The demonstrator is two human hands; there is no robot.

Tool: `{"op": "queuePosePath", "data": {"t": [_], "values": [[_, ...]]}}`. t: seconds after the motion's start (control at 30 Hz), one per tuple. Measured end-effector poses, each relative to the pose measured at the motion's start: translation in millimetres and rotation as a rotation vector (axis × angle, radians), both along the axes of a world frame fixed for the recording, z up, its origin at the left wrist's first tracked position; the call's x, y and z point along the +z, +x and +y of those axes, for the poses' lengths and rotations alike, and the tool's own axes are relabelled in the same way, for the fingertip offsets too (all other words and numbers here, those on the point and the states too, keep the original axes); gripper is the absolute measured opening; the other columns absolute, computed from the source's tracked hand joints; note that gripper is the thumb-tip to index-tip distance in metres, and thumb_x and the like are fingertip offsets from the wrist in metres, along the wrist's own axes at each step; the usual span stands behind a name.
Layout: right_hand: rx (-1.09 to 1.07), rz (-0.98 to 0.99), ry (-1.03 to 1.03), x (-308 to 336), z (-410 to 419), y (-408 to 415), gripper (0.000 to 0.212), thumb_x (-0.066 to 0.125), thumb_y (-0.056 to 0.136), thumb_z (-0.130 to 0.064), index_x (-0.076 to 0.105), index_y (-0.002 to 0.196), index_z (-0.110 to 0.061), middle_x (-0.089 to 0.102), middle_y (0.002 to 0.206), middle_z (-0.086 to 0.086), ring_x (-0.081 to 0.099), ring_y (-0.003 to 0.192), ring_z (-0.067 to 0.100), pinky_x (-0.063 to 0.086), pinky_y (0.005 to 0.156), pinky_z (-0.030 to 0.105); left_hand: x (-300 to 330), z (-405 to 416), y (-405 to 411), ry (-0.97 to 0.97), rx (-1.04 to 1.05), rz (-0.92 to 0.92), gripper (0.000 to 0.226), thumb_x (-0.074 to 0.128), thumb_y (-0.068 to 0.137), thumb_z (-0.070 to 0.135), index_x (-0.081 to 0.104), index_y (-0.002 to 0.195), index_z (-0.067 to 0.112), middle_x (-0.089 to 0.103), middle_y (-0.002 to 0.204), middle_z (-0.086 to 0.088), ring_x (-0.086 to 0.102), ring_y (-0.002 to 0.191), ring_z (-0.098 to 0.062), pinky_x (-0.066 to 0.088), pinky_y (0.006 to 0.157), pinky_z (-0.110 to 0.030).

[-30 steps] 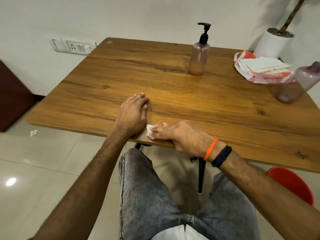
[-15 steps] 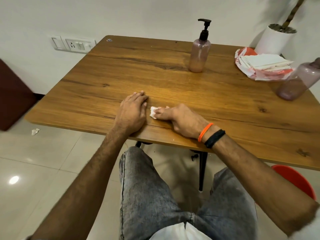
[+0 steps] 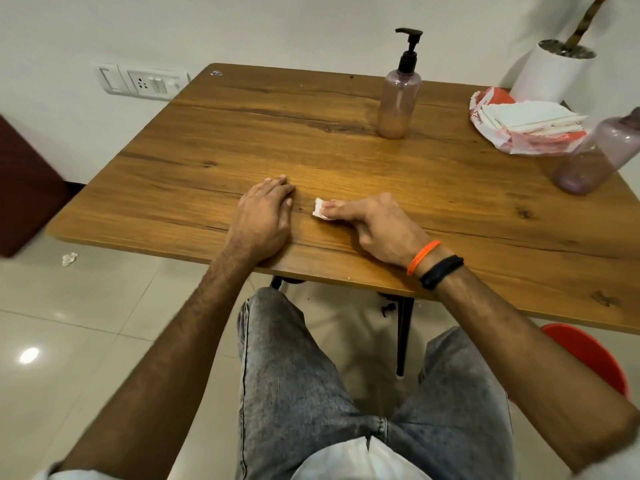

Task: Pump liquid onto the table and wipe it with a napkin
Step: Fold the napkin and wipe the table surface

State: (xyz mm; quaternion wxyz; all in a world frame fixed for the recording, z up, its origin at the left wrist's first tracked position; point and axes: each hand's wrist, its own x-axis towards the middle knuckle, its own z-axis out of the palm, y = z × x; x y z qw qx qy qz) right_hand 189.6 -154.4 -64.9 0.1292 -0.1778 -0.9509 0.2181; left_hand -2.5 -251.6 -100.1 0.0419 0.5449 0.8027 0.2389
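Note:
A small crumpled white napkin [image 3: 319, 209] lies on the wooden table [image 3: 346, 161] near its front edge. My right hand [image 3: 375, 225] presses it down with curled fingers, only its left end showing past the fingertips. My left hand [image 3: 265, 216] lies flat on the table just left of the napkin, fingers straight, a small gap between them. A pink pump bottle with a black pump head [image 3: 400, 95] stands upright at the back middle of the table, away from both hands. No liquid is plainly visible on the wood.
A stack of white napkins on a red-and-white wrapper [image 3: 526, 124] sits at the back right. A second pink bottle [image 3: 592, 157] stands at the right edge. A white plant pot [image 3: 554, 69] is behind it. A red stool [image 3: 588, 355] is under the table's right side.
My right hand has slid the napkin away from the front edge and slightly right, opening a gap to my left hand. My left hand has stayed flat in place.

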Motion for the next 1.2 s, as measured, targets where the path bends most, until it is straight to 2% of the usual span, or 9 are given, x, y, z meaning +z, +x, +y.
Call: {"op": "queuePosePath", "data": {"t": [0.2, 0.33, 0.43, 0.5, 0.7, 0.87, 1.0, 1.1, 1.2], "values": [[0.157, -0.082, 0.072, -15, -30, 14, 0.054, 0.052, 0.089, 0.009, 0.055, 0.134, -0.021, 0.049, 0.144, 0.000, 0.044, 0.136, 0.014, 0.030, 0.117, 0.031, 2, 0, 2, 0.006, -0.001, -0.003, 0.042, 0.041, 0.100, 0.023, 0.049, 0.140, 0.011, 0.040, 0.153, -0.007, 0.031, 0.144, -0.025, 0.022, 0.119, -0.045], [0.281, -0.027, -0.040, -14, -48, 42, 0.064, 0.052, 0.075, 0.023, 0.063, 0.126, -0.015, 0.058, 0.135, 0.001, 0.050, 0.129, 0.008, 0.038, 0.111, 0.024, 2, -1, 2, -0.003, -0.001, 0.004, 0.042, 0.040, 0.101, 0.024, 0.048, 0.140, 0.012, 0.039, 0.153, -0.007, 0.030, 0.144, -0.025, 0.022, 0.119, -0.046], [0.135, 0.129, -0.106, -4, -31, 48, 0.052, 0.050, 0.079, 0.013, 0.066, 0.121, -0.013, 0.062, 0.128, -0.001, 0.057, 0.121, 0.009, 0.047, 0.097, 0.015, 2, -1, 1, -0.012, -0.006, 0.001, 0.043, 0.039, 0.101, 0.025, 0.047, 0.141, 0.012, 0.038, 0.154, -0.006, 0.029, 0.145, -0.025, 0.021, 0.119, -0.046], [-0.020, 0.172, -0.056, 1, -14, 47, 0.050, 0.050, 0.081, 0.012, 0.065, 0.122, -0.013, 0.062, 0.128, -0.002, 0.056, 0.123, 0.009, 0.045, 0.103, 0.020, 2, -1, 1, -0.016, -0.012, -0.005, 0.043, 0.039, 0.101, 0.026, 0.046, 0.141, 0.013, 0.038, 0.154, -0.006, 0.028, 0.145, -0.024, 0.021, 0.119, -0.046], [-0.045, -0.061, 0.032, -10, -13, 40, 0.057, 0.051, 0.083, 0.015, 0.058, 0.130, -0.017, 0.053, 0.140, 0.000, 0.045, 0.134, 0.012, 0.026, 0.116, 0.023, 1, -1, 1, -0.006, -0.020, -0.005, 0.043, 0.040, 0.101, 0.025, 0.046, 0.142, 0.012, 0.038, 0.154, -0.007, 0.029, 0.145, -0.025, 0.020, 0.120, -0.046], [0.086, -0.012, 0.072, -24, -52, 60, 0.061, 0.062, 0.078, 0.017, 0.060, 0.128, -0.017, 0.055, 0.138, 0.003, 0.050, 0.130, 0.015, 0.040, 0.111, 0.036, -1, -1, -1, 0.014, -0.023, 0.002, 0.042, 0.041, 0.100, 0.024, 0.048, 0.140, 0.012, 0.041, 0.152, -0.008, 0.032, 0.143, -0.026, 0.023, 0.119, -0.047], [0.204, 0.094, -0.093, -21, -66, 72, 0.055, 0.054, 0.076, 0.020, 0.066, 0.120, -0.011, 0.063, 0.128, 0.004, 0.055, 0.125, 0.009, 0.045, 0.105, 0.028, -2, -1, -2, 0.012, -0.028, 0.012, 0.042, 0.042, 0.100, 0.024, 0.048, 0.140, 0.011, 0.041, 0.152, -0.009, 0.032, 0.143, -0.027, 0.023, 0.118, -0.047], [0.018, 0.260, -0.184, -8, -45, 71, 0.052, 0.044, 0.077, 0.012, 0.067, 0.118, -0.008, 0.065, 0.125, 0.001, 0.058, 0.121, 0.008, 0.048, 0.101, 0.025, -2, -1, -3, 0.002, -0.027, 0.014, 0.043, 0.041, 0.101, 0.025, 0.046, 0.141, 0.011, 0.039, 0.153, -0.009, 0.031, 0.144, -0.027, 0.022, 0.119, -0.047], [-0.169, 0.166, -0.072, 1, -21, 60, 0.051, 0.049, 0.080, 0.014, 0.065, 0.122, -0.011, 0.062, 0.129, -0.001, 0.055, 0.125, 0.010, 0.038, 0.109, 0.019, 0, -1, -3, 0.003, -0.033, 0.010, 0.043, 0.041, 0.101, 0.024, 0.046, 0.141, 0.011, 0.039, 0.153, -0.009, 0.030, 0.144, -0.026, 0.022, 0.119, -0.047]]}}
